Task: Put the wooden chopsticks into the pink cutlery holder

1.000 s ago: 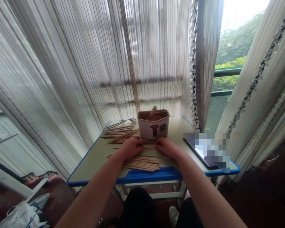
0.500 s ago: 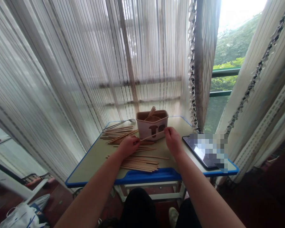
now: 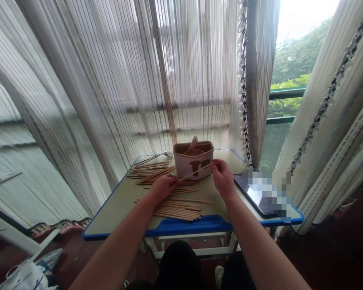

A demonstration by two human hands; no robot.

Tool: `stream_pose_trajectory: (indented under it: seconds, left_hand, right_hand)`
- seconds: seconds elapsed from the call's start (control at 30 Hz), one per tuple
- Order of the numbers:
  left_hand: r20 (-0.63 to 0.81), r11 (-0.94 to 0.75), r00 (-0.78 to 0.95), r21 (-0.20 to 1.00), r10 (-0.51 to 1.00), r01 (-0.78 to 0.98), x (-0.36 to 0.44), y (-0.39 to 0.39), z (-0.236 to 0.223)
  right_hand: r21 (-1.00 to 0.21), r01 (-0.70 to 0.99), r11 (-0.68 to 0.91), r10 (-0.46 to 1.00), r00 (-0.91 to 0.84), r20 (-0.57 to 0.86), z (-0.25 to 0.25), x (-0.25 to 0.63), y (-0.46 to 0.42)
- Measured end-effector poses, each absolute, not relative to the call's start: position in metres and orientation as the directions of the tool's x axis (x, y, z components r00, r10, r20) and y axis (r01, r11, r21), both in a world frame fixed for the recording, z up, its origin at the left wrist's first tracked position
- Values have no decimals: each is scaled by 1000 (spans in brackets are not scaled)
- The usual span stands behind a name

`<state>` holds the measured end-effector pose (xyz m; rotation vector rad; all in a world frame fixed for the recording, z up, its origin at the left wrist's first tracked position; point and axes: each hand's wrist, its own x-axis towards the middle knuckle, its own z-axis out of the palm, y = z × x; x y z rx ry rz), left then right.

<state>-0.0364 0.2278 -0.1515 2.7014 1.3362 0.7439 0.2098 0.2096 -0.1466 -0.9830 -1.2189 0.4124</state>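
Head view, left hand: the person's left hand (image 3: pixel 163 187) pinches the near end of a thin wooden stick (image 3: pixel 195 172).
Right hand: the right hand (image 3: pixel 224 177) grips its far end, up towards 2 o'clock.
Held stick: slanted between both hands, in front of the bin.
Bin (image 3: pixel 184 164): at 12 o'clock on the bench (image 3: pixel 115 213), sticks poking out.
Loose sticks (image 3: pixel 178 211): at 6 o'clock; more at 10 o'clock.
Metal utensils (image 3: pixel 151 157): at 11 o'clock.
Dark-framed device (image 3: pixel 255 197): at 4 o'clock.

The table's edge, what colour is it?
The table's edge is bright blue, best seen in the head view.
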Motion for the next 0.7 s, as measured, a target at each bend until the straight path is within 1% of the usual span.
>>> stream_pose_trajectory:
  seconds: [0.37, 0.5, 0.6, 0.7]
  left_hand:
    - [426, -631, 502, 250, 753, 734, -37, 229, -153]
    - [429, -635, 503, 255, 750, 729, -36, 228, -152]
    - [432, -630, 501, 236, 750, 739, -36, 227, -152]
    - [440, -624, 488, 244, 754, 743, -36, 228, -153]
  right_hand:
    - [-846, 79, 528, 798, 294, 525, -144, 210, 208]
    - [-836, 33, 548, 785, 324, 527, -141, 207, 206]
    - [-816, 34, 577, 760, 345, 551, -138, 201, 204]
    - [-794, 56, 606, 727, 368, 580, -132, 189, 202]
